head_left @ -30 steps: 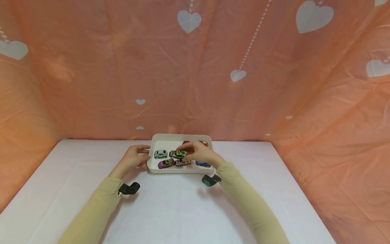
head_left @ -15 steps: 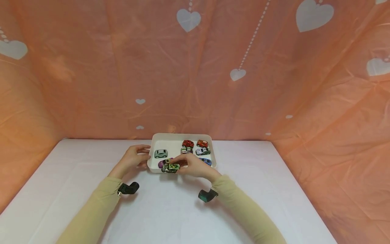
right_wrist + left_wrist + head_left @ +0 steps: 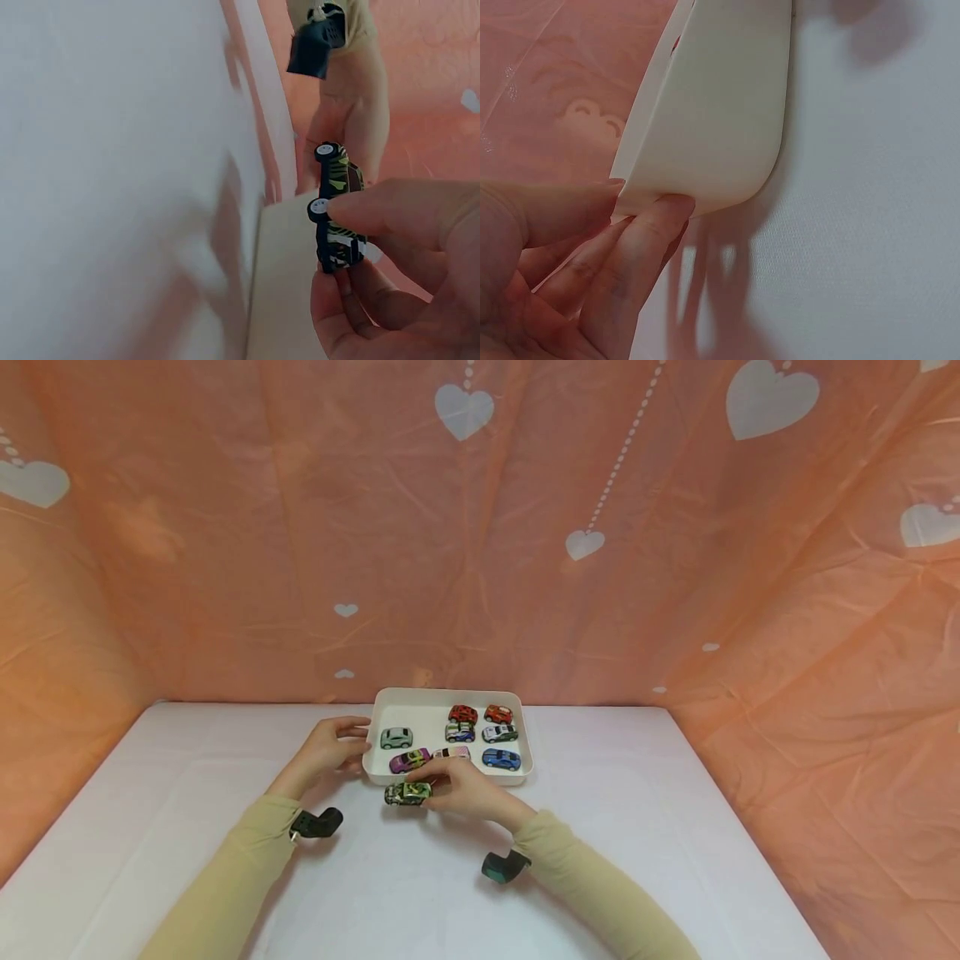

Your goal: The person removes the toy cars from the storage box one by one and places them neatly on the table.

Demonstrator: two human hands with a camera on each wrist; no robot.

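My right hand (image 3: 471, 792) pinches a green camouflage toy car (image 3: 408, 793) just in front of the white tray (image 3: 442, 782). In the right wrist view the toy car (image 3: 341, 214) is held on its side by the thumb and fingers, its white-hubbed wheels showing. My left hand (image 3: 327, 750) is at the tray's left end. Seen from the left wrist, the fingertips of the left hand (image 3: 592, 277) touch the outer wall of the tray (image 3: 712, 112) near its rim and corner.
Inside the tray stand several toy cars: a pale green one (image 3: 396, 738), a purple one (image 3: 409, 761), a blue one (image 3: 501, 759), red ones (image 3: 462, 714) and others. The tray rests on a white-covered table (image 3: 420, 893), with an orange cloth (image 3: 480, 635) hanging behind.
The right hand has carried the camouflage car out of the tray, over its front wall and toward the person. The left hand and the tray have stayed in place.
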